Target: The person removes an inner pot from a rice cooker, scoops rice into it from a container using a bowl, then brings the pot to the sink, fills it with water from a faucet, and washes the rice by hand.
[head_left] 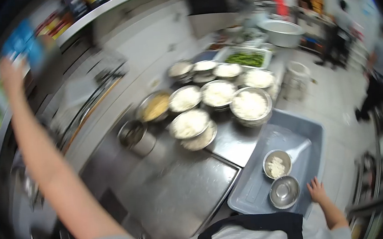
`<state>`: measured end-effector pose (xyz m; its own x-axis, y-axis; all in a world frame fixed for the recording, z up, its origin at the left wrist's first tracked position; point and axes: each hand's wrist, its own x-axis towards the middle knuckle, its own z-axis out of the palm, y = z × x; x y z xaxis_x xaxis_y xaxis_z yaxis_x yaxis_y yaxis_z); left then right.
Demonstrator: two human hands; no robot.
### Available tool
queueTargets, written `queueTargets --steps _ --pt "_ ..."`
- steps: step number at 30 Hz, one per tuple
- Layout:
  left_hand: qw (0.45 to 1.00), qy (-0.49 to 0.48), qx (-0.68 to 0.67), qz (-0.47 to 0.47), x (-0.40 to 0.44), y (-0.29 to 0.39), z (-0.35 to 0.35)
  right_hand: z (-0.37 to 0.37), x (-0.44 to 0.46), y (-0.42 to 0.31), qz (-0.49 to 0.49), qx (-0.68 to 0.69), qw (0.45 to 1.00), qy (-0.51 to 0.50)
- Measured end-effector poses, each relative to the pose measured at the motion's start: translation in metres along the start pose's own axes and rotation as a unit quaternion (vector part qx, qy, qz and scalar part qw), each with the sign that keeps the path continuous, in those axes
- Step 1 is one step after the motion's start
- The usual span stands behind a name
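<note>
My left hand (pixel 12 76) is raised at the far left, up by the shelf, next to blurred blue and white packages (pixel 22 41). Motion smears its fingers, so whether it grips anything does not show. Low on the right, my right hand (pixel 318 191) has its fingers spread at the right rim of a grey plastic tub (pixel 249 183). Inside that tub are a metal bowl with some white food (pixel 276 165), an empty metal bowl (pixel 284 192) and a pale, flat-ended utensil (pixel 298 149).
Several metal bowls heaped with white food (pixel 219 93) crowd the steel counter (pixel 175 186). Near them are a bowl of yellowish food (pixel 155 107), a metal pot (pixel 137 137) and a tray of green vegetables (pixel 245 59). Two people (pixel 339 34) stand at the right.
</note>
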<state>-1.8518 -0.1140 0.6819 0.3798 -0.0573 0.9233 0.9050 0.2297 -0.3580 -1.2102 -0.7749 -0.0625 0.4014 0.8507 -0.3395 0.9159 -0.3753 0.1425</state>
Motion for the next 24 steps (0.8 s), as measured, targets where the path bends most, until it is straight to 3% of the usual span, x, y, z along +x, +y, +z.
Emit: queueTargets --steps 1,2,3,5,6,7,10,13,18,20,22,24 --pt "0.998 -0.055 -0.002 0.024 0.013 -0.010 0.014 0.000 -0.001 -0.004 0.006 -0.018 1.000 0.000" --pt "0.998 0.041 -0.017 0.052 0.016 -0.015 0.033 0.000 -0.001 -0.007 0.018 -0.028 0.999 -0.027" --pt "0.995 0.055 -0.040 0.075 0.018 -0.024 0.061 -0.007 -0.001 -0.008 0.024 -0.040 0.997 -0.053" --pt "0.996 -0.079 0.007 0.037 0.002 -0.002 0.052 -0.004 0.000 -0.010 0.047 -0.048 0.996 -0.063" --pt "0.973 -0.196 0.120 -0.008 -0.005 0.029 -0.006 -0.004 0.000 -0.010 0.038 -0.072 0.994 -0.071" --pt "0.976 -0.191 0.107 -0.007 -0.001 0.044 -0.038 -0.016 -0.002 -0.014 0.041 -0.079 0.991 -0.097" --pt "0.944 -0.326 0.015 -0.052 0.009 0.063 -0.106 -0.017 0.000 -0.014 0.045 -0.081 0.989 -0.111" --pt "0.959 -0.276 0.039 0.055 0.000 0.066 -0.142 -0.009 0.001 -0.010 0.030 -0.077 0.991 -0.107" --pt "0.972 -0.199 0.051 0.111 -0.011 0.062 -0.170 -0.031 -0.004 -0.004 0.002 -0.018 0.993 -0.115" --pt "0.990 -0.110 0.054 0.063 -0.019 0.066 -0.185 -0.035 -0.011 -0.003 -0.007 0.017 0.993 -0.118" --pt "0.996 -0.060 0.049 0.035 -0.026 0.062 -0.192 -0.039 -0.019 0.002 -0.018 0.117 0.992 -0.050" --pt "0.995 0.033 -0.052 -0.084 -0.033 0.048 -0.187 -0.030 -0.032 0.006 -0.002 0.191 0.982 0.012"
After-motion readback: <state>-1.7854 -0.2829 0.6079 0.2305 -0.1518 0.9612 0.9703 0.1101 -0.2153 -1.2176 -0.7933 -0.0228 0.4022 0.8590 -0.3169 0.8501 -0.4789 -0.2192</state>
